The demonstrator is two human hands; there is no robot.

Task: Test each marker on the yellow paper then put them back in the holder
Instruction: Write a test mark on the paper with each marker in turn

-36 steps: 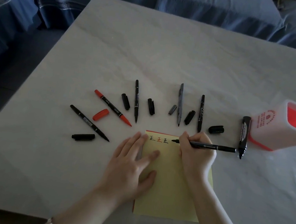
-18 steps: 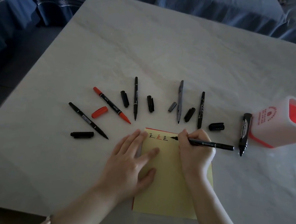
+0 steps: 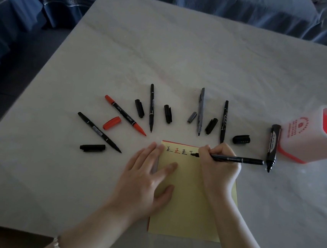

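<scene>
Ink of new fourth mark [image 3: 191,152] appears just beyond right hand [image 3: 219,166] fingers [image 3: 204,150] pinching black marker [image 3: 239,160], left hand [image 3: 143,182] fingers [image 3: 169,166] spread flat on yellow paper [image 3: 186,210], so fourth test is underway.

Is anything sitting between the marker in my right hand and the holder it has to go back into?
Yes: a thick black marker lies between the rear end of the held marker and the holder, just beside the holder's near side. Nothing visible covers the holder's opening.
</scene>
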